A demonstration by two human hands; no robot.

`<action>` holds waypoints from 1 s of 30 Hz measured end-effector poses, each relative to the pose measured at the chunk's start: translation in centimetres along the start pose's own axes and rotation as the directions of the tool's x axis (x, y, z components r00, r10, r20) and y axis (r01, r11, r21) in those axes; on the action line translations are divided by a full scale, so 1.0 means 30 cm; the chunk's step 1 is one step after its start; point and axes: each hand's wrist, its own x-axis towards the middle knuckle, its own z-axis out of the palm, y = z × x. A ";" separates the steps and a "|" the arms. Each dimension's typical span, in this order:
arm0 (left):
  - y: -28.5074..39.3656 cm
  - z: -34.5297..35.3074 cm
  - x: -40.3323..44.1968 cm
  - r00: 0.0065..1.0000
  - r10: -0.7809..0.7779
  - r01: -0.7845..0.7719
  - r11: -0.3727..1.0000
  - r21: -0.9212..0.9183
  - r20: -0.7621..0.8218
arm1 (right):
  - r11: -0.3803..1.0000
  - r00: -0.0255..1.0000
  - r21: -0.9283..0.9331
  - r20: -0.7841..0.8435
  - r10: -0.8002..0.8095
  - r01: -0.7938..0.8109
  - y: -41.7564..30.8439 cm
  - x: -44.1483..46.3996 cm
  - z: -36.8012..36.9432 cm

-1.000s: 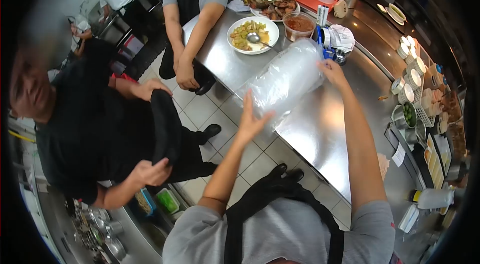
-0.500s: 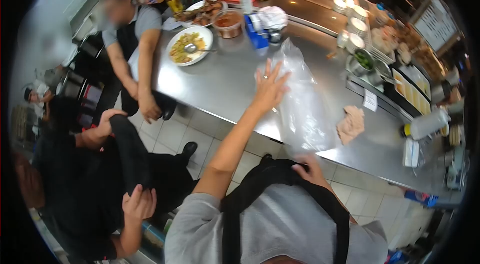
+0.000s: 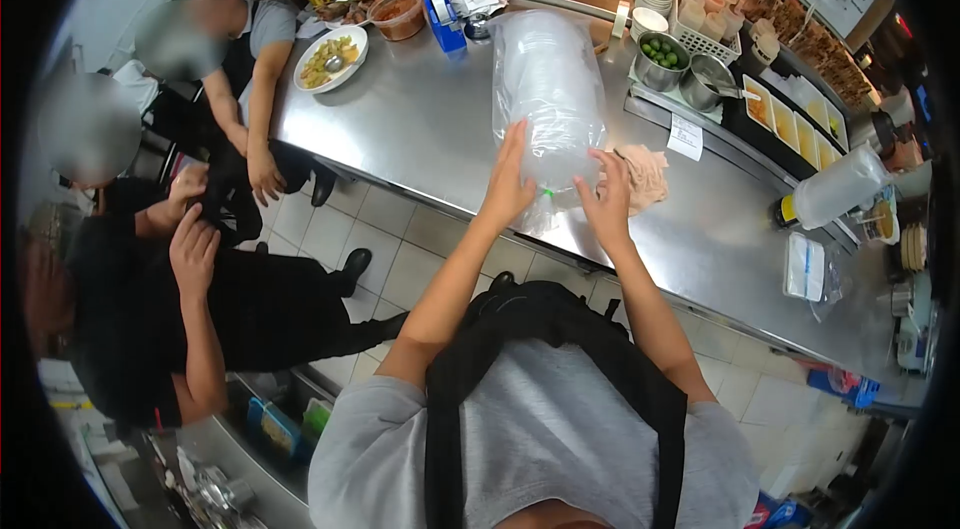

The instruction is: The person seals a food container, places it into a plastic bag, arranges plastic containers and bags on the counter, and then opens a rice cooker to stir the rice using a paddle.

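Note:
A clear plastic bag (image 3: 548, 79) lies lengthwise on the steel counter, packed with what look like stacked round plastic lids or bowls. A green tie closes its near end. My left hand (image 3: 511, 179) rests along the bag's left side, fingers stretched forward. On the other side is my right hand (image 3: 607, 199), its fingers spread and bent slightly beside the tied end; I cannot tell how firmly they touch it. Just beyond my right fingers lies a crumpled pinkish cloth (image 3: 645, 177).
A steel counter (image 3: 400, 119) runs across, with a plate of food (image 3: 332, 59), a tape dispenser (image 3: 442, 24), a pot of green limes (image 3: 661, 54) and a squeeze bottle (image 3: 835, 191). Two people stand at left, one in black (image 3: 130, 319) close to my left arm.
The bag now lies farther onto the counter, its tied end toward me. My left hand moved back down to its side; my right hand rose from my waist to it.

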 end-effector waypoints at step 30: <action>0.122 0.024 -0.269 0.980 0.168 -0.155 0.980 0.123 -0.103 | 0.670 0.525 0.139 0.514 -0.678 0.729 -0.072 0.039 -0.059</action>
